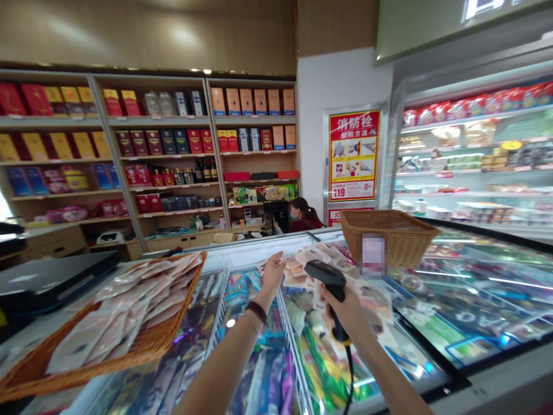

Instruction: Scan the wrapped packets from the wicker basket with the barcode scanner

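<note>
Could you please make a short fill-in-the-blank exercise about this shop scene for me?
1. The right hand holds a black handheld ____ with a cable.
2. A dark beaded ____ circles the wrist of the left hand.
3. The shallow wicker tray lies on the person's ____ side.
4. The red and yellow poster shows the number ____.

Missing words: barcode scanner; bracelet; left; 119.

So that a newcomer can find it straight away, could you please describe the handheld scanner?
Find the glass-topped display case, then the pale, flat packets heaped on it. Near them, the right hand holds the scanner. Unlike those packets, it is mostly black, with a dark cord hanging below.
</note>
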`<action>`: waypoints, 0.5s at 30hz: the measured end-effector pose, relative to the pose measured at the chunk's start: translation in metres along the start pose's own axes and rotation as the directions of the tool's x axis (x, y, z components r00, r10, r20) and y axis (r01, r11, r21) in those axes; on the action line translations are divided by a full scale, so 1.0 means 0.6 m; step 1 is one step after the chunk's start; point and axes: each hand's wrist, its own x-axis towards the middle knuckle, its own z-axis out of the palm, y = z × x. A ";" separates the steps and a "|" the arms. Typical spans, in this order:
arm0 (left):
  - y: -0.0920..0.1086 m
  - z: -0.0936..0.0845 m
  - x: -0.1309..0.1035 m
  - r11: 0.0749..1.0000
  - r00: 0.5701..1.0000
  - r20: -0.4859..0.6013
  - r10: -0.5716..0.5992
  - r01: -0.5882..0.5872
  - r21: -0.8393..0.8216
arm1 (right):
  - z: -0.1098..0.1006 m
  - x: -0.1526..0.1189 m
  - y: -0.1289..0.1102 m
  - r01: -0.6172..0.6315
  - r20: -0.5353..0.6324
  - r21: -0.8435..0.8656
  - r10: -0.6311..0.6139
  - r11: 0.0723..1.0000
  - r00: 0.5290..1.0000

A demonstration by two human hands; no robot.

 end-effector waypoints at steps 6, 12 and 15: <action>0.026 -0.173 -0.012 0.983 0.996 -0.040 0.086 -0.078 0.168 | 0.082 0.003 -0.003 0.040 0.131 -0.014 -0.038 0.999 0.991; 0.084 -0.366 -0.032 0.919 0.975 -0.139 0.173 -0.109 0.378 | 0.198 0.010 -0.013 0.075 0.285 0.072 -0.093 0.995 0.954; 0.109 -0.450 -0.047 0.860 0.968 -0.181 0.176 -0.062 0.506 | 0.246 0.007 -0.020 0.055 0.350 0.098 -0.087 0.994 0.933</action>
